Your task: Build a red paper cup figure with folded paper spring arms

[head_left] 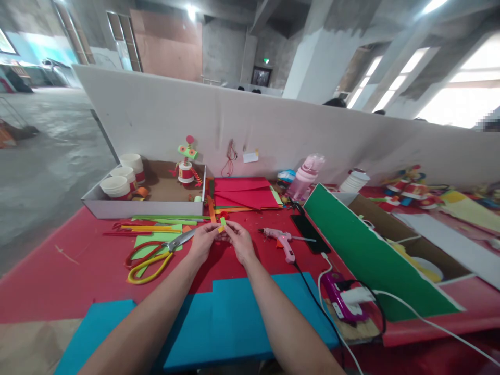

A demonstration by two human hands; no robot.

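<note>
My left hand and my right hand meet above the red table, fingers pinched together. Between their fingertips is a small folded paper strip, green at the top and yellow lower down. Its lower part is hidden by the fingers. Close to my left hand lie large scissors with one red and one yellow handle loop, blades pointing toward that hand. To the right of my right hand a pink glue gun rests on its side, with a glue stick in its back end and a small red light on.
A shallow box holds paper cups and a paper-cup figure. Red paper sheets lie behind my hands. At right are a phone, a purple power strip with cables and a green panel. Blue sheets lie under my forearms.
</note>
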